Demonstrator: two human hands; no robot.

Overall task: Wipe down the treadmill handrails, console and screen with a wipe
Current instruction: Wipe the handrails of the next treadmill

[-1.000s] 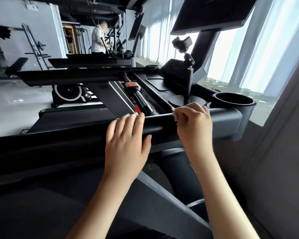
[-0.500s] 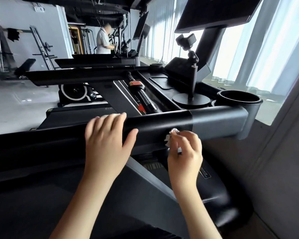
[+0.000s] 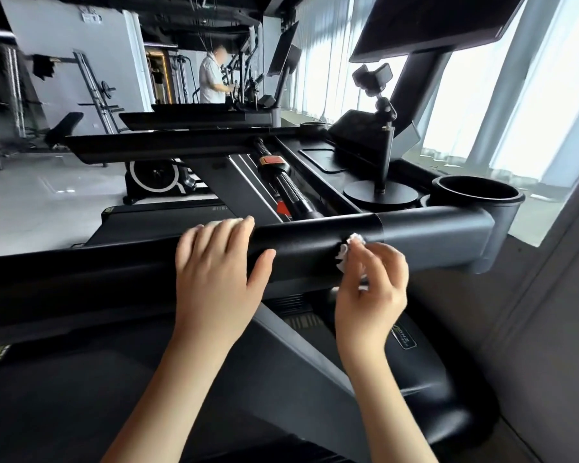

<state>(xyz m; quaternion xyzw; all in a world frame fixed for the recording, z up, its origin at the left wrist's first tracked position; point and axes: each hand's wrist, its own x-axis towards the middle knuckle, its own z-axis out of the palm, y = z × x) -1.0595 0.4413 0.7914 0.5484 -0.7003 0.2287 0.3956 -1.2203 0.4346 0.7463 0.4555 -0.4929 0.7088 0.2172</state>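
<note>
A thick matte-black tubular handrail runs across the middle of the frame, meeting a smooth grey end section toward the right. The left hand lies on the black part left of centre, its straight fingers draped over the top of the bar and its thumb spread along the front face; its grip is apart and holds nothing. The right hand is just right of centre, in front of the bar near the seam between black and grey. Its grip is pinched together on a small crumpled white wipe, which sits between thumb and fingertips and presses against the front face of the handrail. The two hands are apart, with bare rail between them. Beyond the rail lies the dark treadmill console with a red stop tab on a black crossbar. A slim black phone stand on a round base stands upright at centre right, with a round black cup holder just beside it at the rail's right end. A dark flat screen fills the upper right, in front of bright curtained windows. In the upper centre, far off, a person in a white shirt stands at another machine.
</note>
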